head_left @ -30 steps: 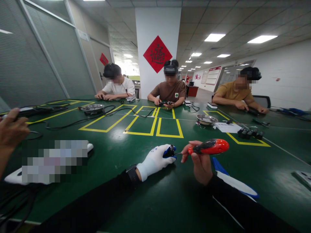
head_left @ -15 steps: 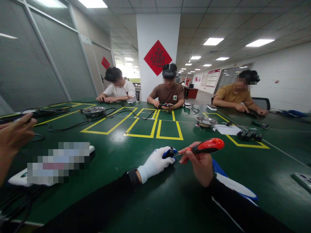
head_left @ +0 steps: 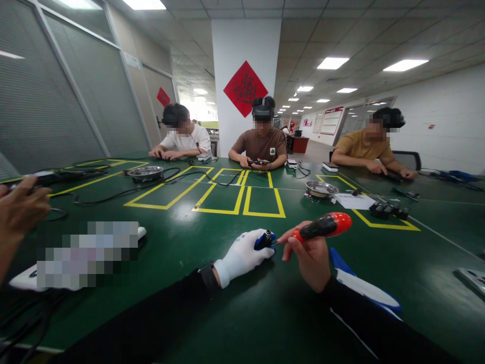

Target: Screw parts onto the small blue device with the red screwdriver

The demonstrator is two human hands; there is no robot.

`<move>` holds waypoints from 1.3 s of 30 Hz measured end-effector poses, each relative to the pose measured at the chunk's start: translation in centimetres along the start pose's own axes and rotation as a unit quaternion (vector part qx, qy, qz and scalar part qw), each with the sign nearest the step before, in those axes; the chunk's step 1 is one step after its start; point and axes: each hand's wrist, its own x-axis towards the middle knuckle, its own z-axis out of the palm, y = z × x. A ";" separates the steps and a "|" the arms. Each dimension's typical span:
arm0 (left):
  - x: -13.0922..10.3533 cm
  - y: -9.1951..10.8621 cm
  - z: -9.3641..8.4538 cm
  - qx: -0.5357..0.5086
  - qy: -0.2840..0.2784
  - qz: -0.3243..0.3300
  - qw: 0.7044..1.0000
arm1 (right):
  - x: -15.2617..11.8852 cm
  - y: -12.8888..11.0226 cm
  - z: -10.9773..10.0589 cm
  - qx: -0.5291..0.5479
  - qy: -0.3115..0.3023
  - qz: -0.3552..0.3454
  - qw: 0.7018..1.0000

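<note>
My left hand [head_left: 242, 255], in a white glove with blue fingertips, is closed round a small black part [head_left: 265, 240] with a metal-looking round end pointing up. What kind of part it is, I cannot tell. A screwdriver [head_left: 322, 226] with a red and black handle is held in the bare fingers of my right hand [head_left: 312, 255]. Its thin shaft points left and its tip meets the black part at my left fingertips; the exact contact is hidden. Beside my right wrist lies a white and blue glove [head_left: 366, 286] on the green table [head_left: 227, 323].
Metal bowls [head_left: 321, 189] stand farther back, with a paper sheet [head_left: 354, 201] and several black blocks [head_left: 388, 209] at the right. A white device [head_left: 22, 278] lies left, near a co-worker's hand [head_left: 25, 207]. Black cables [head_left: 109, 194] cross the table. Three people sit opposite.
The screwdriver handle has rolled in my right fingers, so more of its black side faces me. My left hand keeps its hold on the black part. The co-worker's hand at left has shifted slightly.
</note>
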 end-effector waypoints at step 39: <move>0.3 -1.1 0.4 -0.044 0.037 0.003 0.998 | -0.2 1.0 0.0 -0.013 0.027 -0.064 0.997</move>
